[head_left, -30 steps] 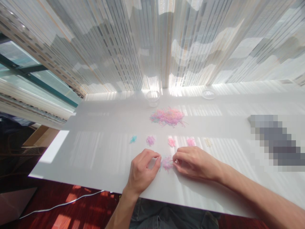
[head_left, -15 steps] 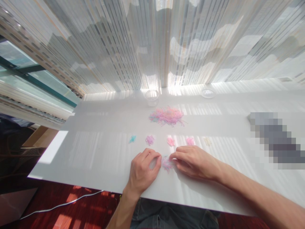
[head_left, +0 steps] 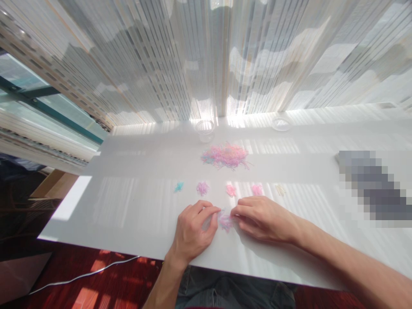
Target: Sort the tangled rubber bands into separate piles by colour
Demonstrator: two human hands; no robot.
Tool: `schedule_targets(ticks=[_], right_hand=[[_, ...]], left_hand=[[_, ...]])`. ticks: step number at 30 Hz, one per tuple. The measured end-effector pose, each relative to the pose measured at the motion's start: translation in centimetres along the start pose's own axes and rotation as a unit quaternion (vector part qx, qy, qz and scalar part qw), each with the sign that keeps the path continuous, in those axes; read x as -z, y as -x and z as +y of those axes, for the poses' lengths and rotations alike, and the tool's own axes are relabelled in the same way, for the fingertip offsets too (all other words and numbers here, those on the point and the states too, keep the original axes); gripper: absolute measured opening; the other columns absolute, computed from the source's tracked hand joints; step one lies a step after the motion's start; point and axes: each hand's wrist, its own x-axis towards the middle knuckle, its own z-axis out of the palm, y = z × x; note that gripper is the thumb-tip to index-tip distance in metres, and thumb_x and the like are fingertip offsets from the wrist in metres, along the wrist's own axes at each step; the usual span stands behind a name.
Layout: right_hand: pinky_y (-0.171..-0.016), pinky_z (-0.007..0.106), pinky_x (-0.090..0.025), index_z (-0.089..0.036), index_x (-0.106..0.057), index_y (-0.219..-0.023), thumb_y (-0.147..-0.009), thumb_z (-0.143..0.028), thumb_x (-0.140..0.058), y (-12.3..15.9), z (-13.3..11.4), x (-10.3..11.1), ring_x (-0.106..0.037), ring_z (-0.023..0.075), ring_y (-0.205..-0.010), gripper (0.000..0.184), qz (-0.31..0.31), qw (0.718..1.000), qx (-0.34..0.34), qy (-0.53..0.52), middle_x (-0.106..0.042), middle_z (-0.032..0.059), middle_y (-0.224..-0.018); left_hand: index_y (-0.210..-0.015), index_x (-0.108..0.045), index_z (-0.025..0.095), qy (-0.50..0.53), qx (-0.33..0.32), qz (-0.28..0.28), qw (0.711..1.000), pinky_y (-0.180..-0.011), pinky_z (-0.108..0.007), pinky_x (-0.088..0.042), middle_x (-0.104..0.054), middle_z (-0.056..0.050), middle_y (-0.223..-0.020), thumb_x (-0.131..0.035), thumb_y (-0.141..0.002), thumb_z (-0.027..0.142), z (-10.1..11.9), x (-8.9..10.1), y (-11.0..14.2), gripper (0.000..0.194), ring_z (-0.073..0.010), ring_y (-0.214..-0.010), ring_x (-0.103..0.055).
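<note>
A small loose pile of thin lilac and bluish loops (head_left: 225,223), which look like tiny rubber bands, lies on the white table between my hands. My left hand (head_left: 195,227) rests at the pile's left side, index finger stretched to its upper edge and thumb a little apart below. On the right, my right hand (head_left: 257,219) has its fingertips pinched together at the pile's edge; whatever they hold is too small to see. Beyond my hands runs a row of small clusters: teal (head_left: 179,186), purple (head_left: 202,188), coral pink (head_left: 231,190), bright pink (head_left: 256,189) and pale yellow (head_left: 280,190).
A large mixed heap of pink, purple and teal bands (head_left: 225,155) lies farther back on the table (head_left: 128,167). Behind it stand a clear plastic cup (head_left: 205,131) and a clear lid (head_left: 281,124). A blurred-out object (head_left: 376,189) is at the right; a striped curtain (head_left: 206,56) borders the back.
My left index finger has straightened towards the pile and parted from the thumb. The small pile between my hands has spread slightly in shape. My right hand has barely moved.
</note>
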Motion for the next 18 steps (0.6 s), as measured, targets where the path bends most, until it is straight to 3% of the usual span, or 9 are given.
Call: schedule_targets(ticks=[5, 11, 15, 18], right_hand=[[-0.061, 0.028, -0.037, -0.014, -0.07, -0.099, -0.088, -0.01, -0.052, -0.1, 0.1, 0.0, -0.055, 0.0152, -0.066, 0.022, 0.002, 1.0, 0.002, -0.014, -0.065, 0.0044, -0.077], [-0.06, 0.028, -0.037, -0.015, -0.069, -0.1, -0.096, -0.02, -0.054, -0.1, 0.0, -0.1, -0.054, 0.0141, -0.063, 0.017, 0.022, 0.999, 0.007, -0.042, -0.063, 0.0025, -0.075], [-0.06, 0.028, -0.037, -0.015, -0.068, -0.1, -0.093, -0.023, -0.063, 0.0, -0.1, -0.1, -0.053, 0.0136, -0.064, 0.012, 0.015, 0.999, 0.005, -0.031, -0.063, 0.0016, -0.076], [-0.06, 0.028, -0.036, -0.016, -0.068, -0.097, -0.093, -0.02, -0.064, 0.0, -0.1, -0.3, -0.053, 0.0132, -0.063, 0.007, 0.02, 1.0, -0.001, -0.022, -0.062, 0.0005, -0.075]], left_hand=[[-0.104, -0.072, 0.022, 0.036, 0.003, -0.009, 0.999, -0.067, -0.029, -0.049, -0.073, -0.003, -0.093, -0.055, -0.093, 0.008, 0.0, 0.3, 0.0, 0.025, -0.0162, -0.075, -0.066], [-0.106, -0.071, 0.022, 0.052, -0.003, -0.037, 0.998, -0.071, -0.031, -0.049, -0.072, -0.002, -0.097, -0.06, -0.091, 0.011, -0.1, 0.9, 0.3, 0.022, -0.0141, -0.067, -0.058], [-0.113, -0.068, 0.023, 0.063, 0.001, -0.074, 0.995, -0.074, -0.033, -0.05, -0.072, -0.002, -0.103, -0.064, -0.089, 0.012, -0.3, 1.4, 0.5, 0.027, -0.0135, -0.067, -0.057], [-0.112, -0.069, 0.023, 0.067, -0.008, -0.068, 0.995, -0.074, -0.032, -0.05, -0.072, -0.002, -0.101, -0.066, -0.09, 0.012, -0.5, 1.5, 0.5, 0.025, -0.0141, -0.069, -0.059]])
